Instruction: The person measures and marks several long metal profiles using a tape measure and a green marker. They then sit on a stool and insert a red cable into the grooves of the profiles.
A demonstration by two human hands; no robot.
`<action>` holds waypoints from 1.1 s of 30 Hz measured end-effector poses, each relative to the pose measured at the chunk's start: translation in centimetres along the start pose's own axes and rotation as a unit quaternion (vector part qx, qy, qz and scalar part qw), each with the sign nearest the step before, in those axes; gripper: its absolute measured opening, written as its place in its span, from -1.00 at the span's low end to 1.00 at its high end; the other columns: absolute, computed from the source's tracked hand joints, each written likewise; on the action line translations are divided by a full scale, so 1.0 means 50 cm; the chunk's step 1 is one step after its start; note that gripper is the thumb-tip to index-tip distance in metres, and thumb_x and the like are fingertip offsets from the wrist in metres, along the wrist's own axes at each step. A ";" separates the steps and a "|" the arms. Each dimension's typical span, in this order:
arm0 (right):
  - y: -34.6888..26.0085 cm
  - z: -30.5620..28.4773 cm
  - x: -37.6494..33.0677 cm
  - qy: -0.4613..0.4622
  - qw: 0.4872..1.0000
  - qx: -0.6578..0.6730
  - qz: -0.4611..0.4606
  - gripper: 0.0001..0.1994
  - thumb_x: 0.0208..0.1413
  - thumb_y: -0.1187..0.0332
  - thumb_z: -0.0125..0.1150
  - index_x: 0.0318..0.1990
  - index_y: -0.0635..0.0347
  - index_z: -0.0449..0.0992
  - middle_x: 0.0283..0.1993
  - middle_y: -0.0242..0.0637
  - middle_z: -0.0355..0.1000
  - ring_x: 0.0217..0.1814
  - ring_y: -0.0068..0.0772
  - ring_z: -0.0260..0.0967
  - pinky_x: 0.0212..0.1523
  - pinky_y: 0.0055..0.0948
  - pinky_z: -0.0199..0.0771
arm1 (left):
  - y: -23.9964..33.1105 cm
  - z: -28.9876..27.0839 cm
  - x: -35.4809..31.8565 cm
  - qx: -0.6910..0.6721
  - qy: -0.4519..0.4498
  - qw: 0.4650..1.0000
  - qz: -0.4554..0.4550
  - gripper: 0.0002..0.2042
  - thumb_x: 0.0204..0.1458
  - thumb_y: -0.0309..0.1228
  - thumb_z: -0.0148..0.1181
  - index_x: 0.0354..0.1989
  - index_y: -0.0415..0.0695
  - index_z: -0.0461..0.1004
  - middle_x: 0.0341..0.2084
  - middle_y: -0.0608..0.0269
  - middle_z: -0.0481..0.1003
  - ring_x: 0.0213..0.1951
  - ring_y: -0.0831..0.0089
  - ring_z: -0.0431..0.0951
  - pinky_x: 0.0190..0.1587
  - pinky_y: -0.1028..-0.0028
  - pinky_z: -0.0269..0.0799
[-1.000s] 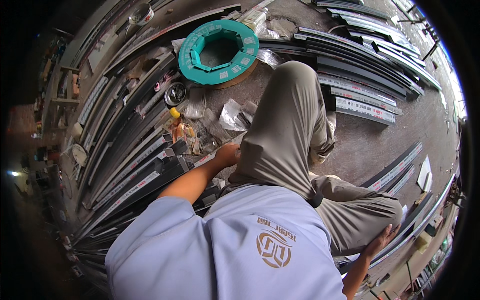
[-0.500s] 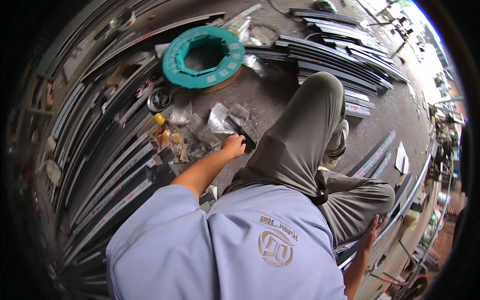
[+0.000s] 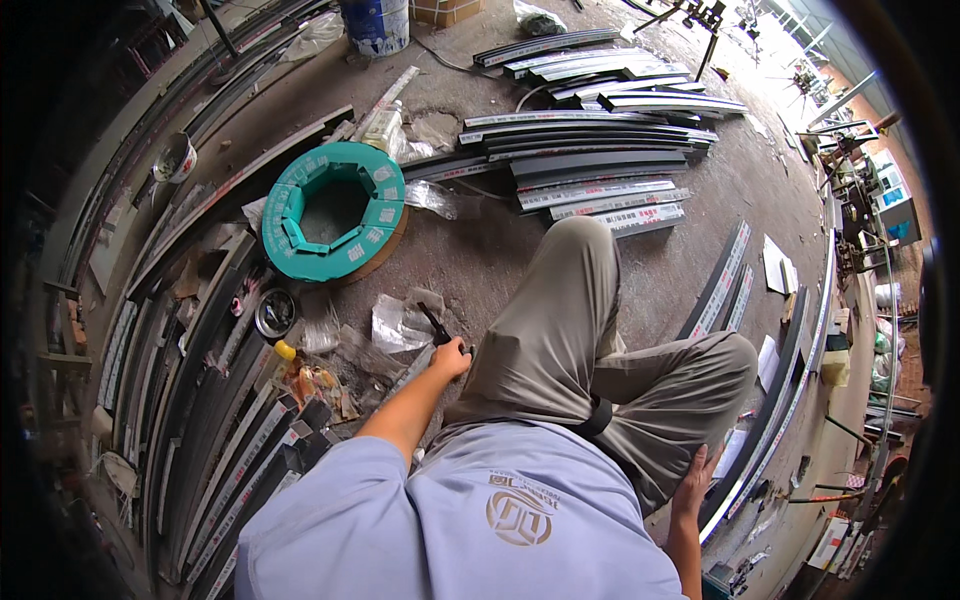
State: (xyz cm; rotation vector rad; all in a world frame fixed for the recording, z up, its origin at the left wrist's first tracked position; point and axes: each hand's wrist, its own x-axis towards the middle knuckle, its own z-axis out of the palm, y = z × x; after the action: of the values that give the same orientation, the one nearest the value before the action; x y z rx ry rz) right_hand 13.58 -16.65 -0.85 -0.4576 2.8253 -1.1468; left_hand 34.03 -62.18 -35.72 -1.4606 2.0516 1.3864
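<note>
My left hand point(image 3: 452, 358) is closed round the dark handle of a slim black tool point(image 3: 433, 322), low over the floor beside my left thigh. The tool's narrow end points away, up and to the left; its exact kind is unclear. Crumpled clear plastic wrap point(image 3: 394, 325) lies just left of it. My right hand point(image 3: 694, 482) rests against my bent right knee, fingers stretched out and apart with nothing in them. Long dark metal profiles point(image 3: 765, 440) lie on the floor just beyond that hand.
A round reel with a green top point(image 3: 388, 212) lies ahead left. Stacked profiles lie to the left point(image 3: 235, 470) and ahead point(image 3: 600, 150). A yellow-capped bottle point(image 3: 285, 351), a tape roll point(image 3: 275, 313) and a blue-and-white bucket point(image 3: 377, 28) also stand or lie around.
The view has turned, so the floor things appear lower and further left. The left hand keeps its hold on the black tool; the right hand stays by the knee.
</note>
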 end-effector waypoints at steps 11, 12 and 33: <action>0.031 0.035 0.084 0.021 0.999 0.020 0.021 -0.32 0.53 0.04 -0.13 0.55 0.43 0.04 0.57 0.10 0.11 0.62 -0.05 0.03 0.60 -0.26 -0.12 | -0.006 0.022 -0.047 -0.070 0.151 0.984 0.055 -0.66 0.07 -0.16 0.36 -0.01 0.09 0.48 -0.14 -0.03 0.56 0.00 -0.11 0.58 0.00 0.01 0.49; 0.033 0.036 0.084 0.017 0.999 0.032 0.015 -0.32 0.53 0.05 -0.13 0.55 0.42 0.03 0.57 0.10 0.11 0.62 -0.05 0.03 0.60 -0.26 -0.12 | -0.005 0.020 -0.041 -0.078 0.163 0.981 0.073 -0.65 0.07 -0.15 0.36 0.00 0.10 0.49 -0.13 -0.03 0.56 0.00 -0.10 0.58 0.01 0.02 0.49; 0.168 0.017 -0.034 0.088 0.985 -0.004 0.145 -0.30 0.54 0.03 -0.18 0.53 0.53 0.04 0.59 0.14 0.06 0.59 -0.05 0.05 0.58 -0.22 -0.09 | 0.037 -0.497 0.276 0.122 0.340 0.931 -0.054 0.17 -0.18 -0.02 0.60 0.62 0.18 -0.05 0.56 -0.07 -0.02 0.52 -0.20 0.04 0.45 -0.07 0.19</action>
State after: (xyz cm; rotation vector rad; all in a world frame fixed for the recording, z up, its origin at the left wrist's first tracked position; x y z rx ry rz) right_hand 13.25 -11.00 -7.35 0.0619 2.9143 -1.1659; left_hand 33.46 -90.29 -31.35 -2.0912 2.3532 0.5785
